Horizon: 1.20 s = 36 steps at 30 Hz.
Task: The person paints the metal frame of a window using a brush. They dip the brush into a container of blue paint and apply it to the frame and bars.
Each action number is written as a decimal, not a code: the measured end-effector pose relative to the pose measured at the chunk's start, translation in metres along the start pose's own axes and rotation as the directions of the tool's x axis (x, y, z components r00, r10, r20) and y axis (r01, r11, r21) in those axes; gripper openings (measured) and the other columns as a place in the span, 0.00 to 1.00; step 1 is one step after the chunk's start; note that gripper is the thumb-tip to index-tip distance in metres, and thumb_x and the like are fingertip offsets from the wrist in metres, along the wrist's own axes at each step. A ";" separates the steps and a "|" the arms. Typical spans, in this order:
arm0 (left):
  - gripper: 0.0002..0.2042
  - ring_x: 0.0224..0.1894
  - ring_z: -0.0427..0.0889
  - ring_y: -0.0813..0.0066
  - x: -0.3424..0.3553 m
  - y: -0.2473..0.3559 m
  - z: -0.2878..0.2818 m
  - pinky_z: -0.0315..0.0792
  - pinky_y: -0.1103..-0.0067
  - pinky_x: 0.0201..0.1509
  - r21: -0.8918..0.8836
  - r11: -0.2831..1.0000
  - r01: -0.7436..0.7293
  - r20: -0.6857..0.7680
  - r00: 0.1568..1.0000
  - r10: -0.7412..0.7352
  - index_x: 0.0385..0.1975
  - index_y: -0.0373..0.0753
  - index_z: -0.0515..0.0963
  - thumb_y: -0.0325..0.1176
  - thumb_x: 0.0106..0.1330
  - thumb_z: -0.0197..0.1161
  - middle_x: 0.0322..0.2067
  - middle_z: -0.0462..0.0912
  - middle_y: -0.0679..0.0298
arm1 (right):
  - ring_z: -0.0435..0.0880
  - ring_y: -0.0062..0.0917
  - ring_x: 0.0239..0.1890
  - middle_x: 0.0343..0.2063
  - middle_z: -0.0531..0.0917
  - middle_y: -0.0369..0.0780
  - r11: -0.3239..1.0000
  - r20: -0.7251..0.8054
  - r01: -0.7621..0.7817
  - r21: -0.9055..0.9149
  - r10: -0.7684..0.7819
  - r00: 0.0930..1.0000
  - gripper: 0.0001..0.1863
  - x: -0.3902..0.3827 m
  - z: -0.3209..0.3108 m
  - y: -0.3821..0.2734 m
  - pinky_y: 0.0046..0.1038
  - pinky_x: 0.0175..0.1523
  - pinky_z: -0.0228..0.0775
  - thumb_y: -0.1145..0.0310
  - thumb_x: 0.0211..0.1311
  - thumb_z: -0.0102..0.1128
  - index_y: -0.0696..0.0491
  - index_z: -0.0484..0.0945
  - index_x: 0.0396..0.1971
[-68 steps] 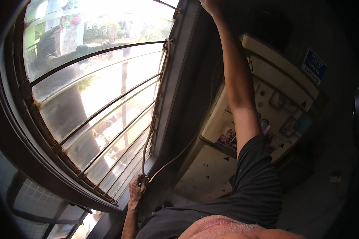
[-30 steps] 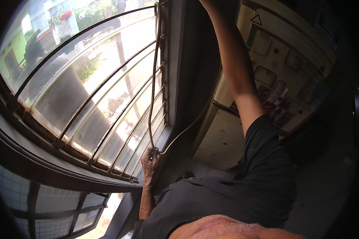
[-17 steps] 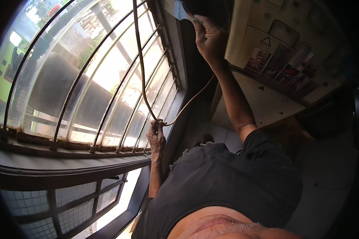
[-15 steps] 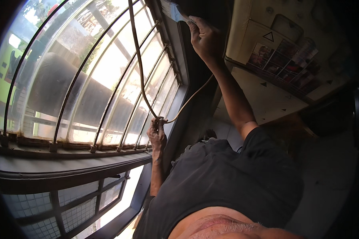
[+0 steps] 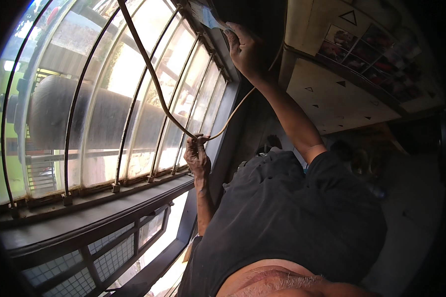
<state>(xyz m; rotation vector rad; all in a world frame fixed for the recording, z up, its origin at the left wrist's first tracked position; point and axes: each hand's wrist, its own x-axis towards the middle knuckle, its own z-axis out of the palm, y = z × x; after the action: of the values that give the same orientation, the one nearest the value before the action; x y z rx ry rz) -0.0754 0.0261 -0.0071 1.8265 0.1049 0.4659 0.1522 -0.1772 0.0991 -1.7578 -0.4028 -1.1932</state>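
Observation:
A thin brown cable (image 5: 156, 81) comes down from the top in front of the barred window and bends at my left hand (image 5: 198, 156). The fingertips of that hand are pinched on the cable. From there the cable rises to the right and passes behind my right forearm. My right hand (image 5: 245, 52) is raised higher, near the top of the window frame, with its fingers drawn together. Against its fingertips lies the edge of a pale blue flat patch (image 5: 209, 19); what the fingers hold is too dark to make out.
Left of me is the window with dark vertical bars (image 5: 79, 99) and a sill (image 5: 99, 210). Beneath it a gridded window panel (image 5: 111, 257) stands at an angle. At right is a pale cabinet-like surface (image 5: 342, 106) bearing a picture sheet (image 5: 349, 49).
The view has shifted, so the window and the pale surface appear displaced. The cable's left stretch now slants more. My left hand still pinches the cable; my right hand stays raised by the blue patch.

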 end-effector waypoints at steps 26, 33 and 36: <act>0.07 0.40 0.85 0.73 -0.003 0.003 0.005 0.78 0.76 0.48 -0.009 1.000 0.016 0.024 1.000 -0.016 0.41 0.32 0.76 0.29 0.75 0.52 0.34 0.85 0.59 | 0.85 0.37 0.27 0.28 0.84 0.43 0.967 0.147 0.136 -0.215 -0.106 0.984 0.12 -0.029 0.047 0.040 0.33 0.29 0.79 0.71 0.62 0.62 0.54 0.82 0.45; 0.06 0.41 0.85 0.73 -0.003 0.004 0.005 0.78 0.76 0.49 -0.021 1.000 0.017 0.031 0.999 -0.016 0.41 0.33 0.75 0.28 0.75 0.53 0.34 0.86 0.59 | 0.84 0.38 0.26 0.28 0.84 0.44 0.961 0.037 0.212 -0.176 -0.209 0.977 0.15 -0.018 0.045 0.034 0.33 0.29 0.79 0.71 0.61 0.62 0.53 0.81 0.49; 0.05 0.41 0.85 0.73 -0.006 0.008 0.004 0.79 0.76 0.50 -0.018 0.999 0.030 0.024 0.999 -0.029 0.42 0.33 0.75 0.27 0.75 0.53 0.33 0.86 0.59 | 0.86 0.42 0.31 0.31 0.85 0.50 0.981 0.272 0.046 -0.186 0.007 0.962 0.11 -0.010 0.044 0.023 0.36 0.31 0.81 0.71 0.63 0.58 0.57 0.81 0.44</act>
<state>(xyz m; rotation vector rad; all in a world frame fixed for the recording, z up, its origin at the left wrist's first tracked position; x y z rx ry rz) -0.0806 0.0180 -0.0026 1.8097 0.1107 0.4232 0.1876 -0.1500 0.0747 -2.0996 -0.4800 -1.0335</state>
